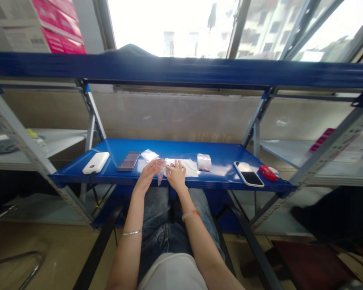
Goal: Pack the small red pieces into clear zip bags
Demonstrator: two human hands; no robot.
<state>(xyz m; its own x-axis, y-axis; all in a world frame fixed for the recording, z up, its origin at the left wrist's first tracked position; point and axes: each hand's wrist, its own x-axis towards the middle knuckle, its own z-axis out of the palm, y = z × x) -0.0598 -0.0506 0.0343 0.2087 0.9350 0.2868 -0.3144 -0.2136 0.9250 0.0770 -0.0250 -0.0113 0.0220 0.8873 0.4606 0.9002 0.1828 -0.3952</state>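
Observation:
My left hand (149, 174) is closed on a small clear plastic bag (160, 176), whose lower end hangs by the shelf's front edge. Close beside it, my right hand (176, 175) rests over a white cloth or sheet (190, 167) on the blue shelf, its fingers bent near the bag's opening. Something small and dark shows by the right fingertips, too small to name. A white packet (150, 155) lies just behind my left hand. To the right of the white sheet sits a stack of clear small bags (203, 162).
On the blue shelf (172, 146), a white power bank (96, 162) with a cable and a blurred-out flat item (128, 161) lie left. A white phone (248, 174) and a red object (269, 172) lie right. A blue beam (181, 72) crosses above; metal posts flank the shelf.

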